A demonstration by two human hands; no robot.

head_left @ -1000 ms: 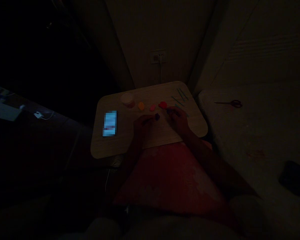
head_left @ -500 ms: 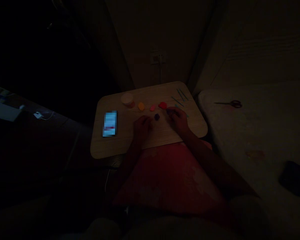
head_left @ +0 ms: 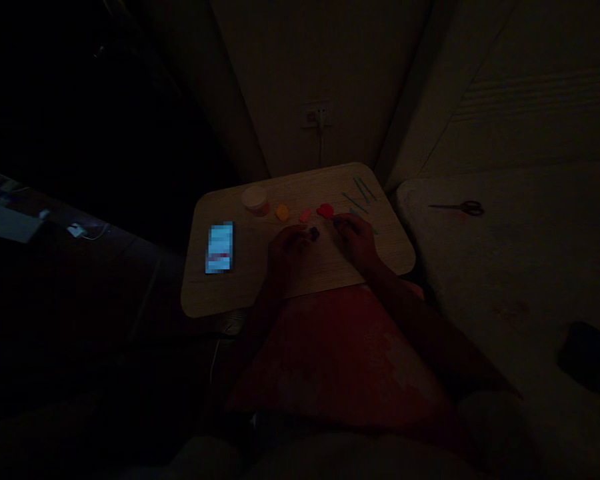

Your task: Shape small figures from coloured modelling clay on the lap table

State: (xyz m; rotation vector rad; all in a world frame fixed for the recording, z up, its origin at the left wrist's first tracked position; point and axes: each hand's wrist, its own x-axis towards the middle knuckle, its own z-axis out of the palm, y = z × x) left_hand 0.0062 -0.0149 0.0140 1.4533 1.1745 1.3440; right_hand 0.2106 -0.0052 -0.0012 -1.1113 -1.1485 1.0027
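Note:
In the dim head view, my left hand (head_left: 286, 247) reaches over the small table, thumb and fingertips closed at the left side of a dark purple lump of modelling clay (head_left: 315, 234). My right hand (head_left: 356, 238) is closed in a pinch on a smaller dark purple clay piece (head_left: 337, 221), mostly hidden by its fingers. Just beyond the hands lie a red clay lump (head_left: 325, 211), a pink one (head_left: 305, 215) and an orange one (head_left: 283, 213). Low light blurs the exact finger contact.
On the wooden table (head_left: 250, 287) are a lidded tub (head_left: 255, 199), a lit phone (head_left: 219, 247) and several thin teal sticks (head_left: 355, 202). Scissors (head_left: 457, 208) lie on the pale surface at the right, with a dark object (head_left: 589, 357) nearer me. A plug sits in the wall socket (head_left: 317, 115).
My left hand has shifted slightly right and forward, its fingers extending to the purple clay lump. My right hand stays nearly still with its small piece.

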